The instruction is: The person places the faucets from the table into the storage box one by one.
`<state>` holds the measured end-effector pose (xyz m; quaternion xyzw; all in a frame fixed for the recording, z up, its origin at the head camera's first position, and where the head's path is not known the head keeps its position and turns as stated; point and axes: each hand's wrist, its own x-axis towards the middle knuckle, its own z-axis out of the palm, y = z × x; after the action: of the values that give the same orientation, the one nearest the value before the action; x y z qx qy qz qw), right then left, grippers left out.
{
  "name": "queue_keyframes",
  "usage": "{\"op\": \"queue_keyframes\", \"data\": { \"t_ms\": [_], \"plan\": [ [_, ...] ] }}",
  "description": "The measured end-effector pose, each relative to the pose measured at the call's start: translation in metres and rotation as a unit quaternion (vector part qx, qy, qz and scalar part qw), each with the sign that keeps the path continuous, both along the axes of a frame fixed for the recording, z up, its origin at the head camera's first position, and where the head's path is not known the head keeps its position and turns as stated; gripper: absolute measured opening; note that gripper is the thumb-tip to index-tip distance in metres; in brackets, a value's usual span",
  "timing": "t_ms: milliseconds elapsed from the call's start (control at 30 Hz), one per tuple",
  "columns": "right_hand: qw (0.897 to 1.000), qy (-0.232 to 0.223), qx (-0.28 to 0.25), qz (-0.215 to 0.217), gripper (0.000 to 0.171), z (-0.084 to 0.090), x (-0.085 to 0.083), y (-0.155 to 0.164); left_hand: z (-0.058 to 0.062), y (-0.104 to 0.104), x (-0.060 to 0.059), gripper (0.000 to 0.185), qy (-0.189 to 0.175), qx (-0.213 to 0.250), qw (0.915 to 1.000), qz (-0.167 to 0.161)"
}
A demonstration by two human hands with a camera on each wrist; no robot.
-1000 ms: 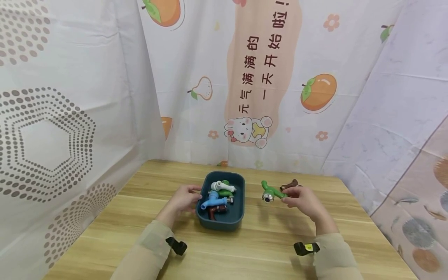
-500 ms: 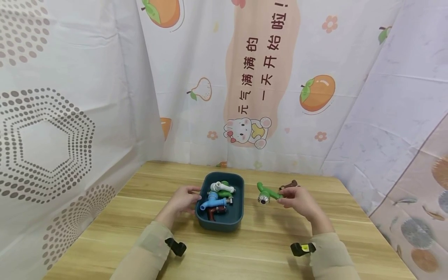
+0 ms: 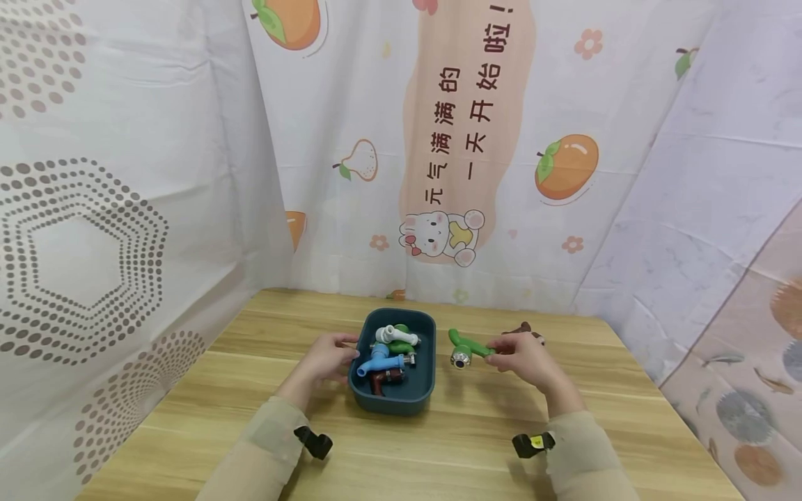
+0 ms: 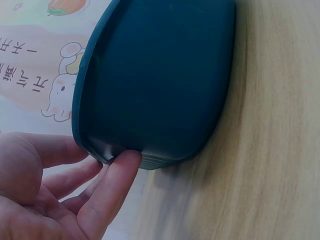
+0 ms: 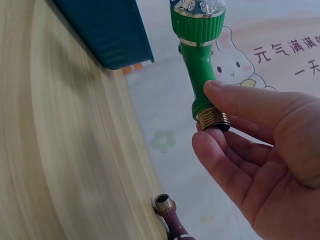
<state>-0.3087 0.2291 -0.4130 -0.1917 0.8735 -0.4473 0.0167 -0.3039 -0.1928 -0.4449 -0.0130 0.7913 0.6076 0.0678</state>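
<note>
In the head view my left hand (image 3: 328, 358) touches the left side of a dark teal plastic bin (image 3: 401, 405), its fingers outside the wall. The left wrist view shows a fingertip against the outside of the bin (image 4: 165, 75). Inside lie a blue faucet (image 3: 383, 364), a white one (image 3: 401, 335), something green under it and a dark brown faucet (image 3: 387, 378). Right of the bin, my right hand (image 3: 523, 358) pinches a green faucet (image 3: 471, 346) above the table. Thumb and fingers grip its brass-threaded end, plain in the right wrist view (image 5: 200, 70).
A dark brown faucet (image 3: 523, 328) lies on the wooden table (image 3: 401, 459) behind my right hand, partly hidden by it. Printed curtains (image 3: 351, 243) hang along the table's back and sides. Each wrist carries a black camera mount (image 3: 313, 442).
My right hand has moved left, bringing the green faucet closer to the bin. More of the brown faucet's right end now shows behind it. The left hand stays at the bin.
</note>
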Motion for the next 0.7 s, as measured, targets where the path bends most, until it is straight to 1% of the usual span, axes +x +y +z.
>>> {"op": "queue_keyframes", "data": {
  "t_ms": [267,500,700],
  "plan": [
    [1.0,0.0,0.0,0.018,0.024,-0.001,-0.004,-0.012,0.001,0.0,0.001,0.042,0.001,0.005,1.0,-0.002],
    [1.0,-0.008,0.005,0.005,0.024,0.002,-0.005,-0.023,0.002,0.0,0.001,0.042,0.002,0.004,1.0,-0.002],
    [1.0,-0.013,0.007,0.007,0.024,0.003,-0.007,-0.033,0.001,0.0,0.001,0.042,0.004,0.004,1.0,-0.003]
  ]
}}
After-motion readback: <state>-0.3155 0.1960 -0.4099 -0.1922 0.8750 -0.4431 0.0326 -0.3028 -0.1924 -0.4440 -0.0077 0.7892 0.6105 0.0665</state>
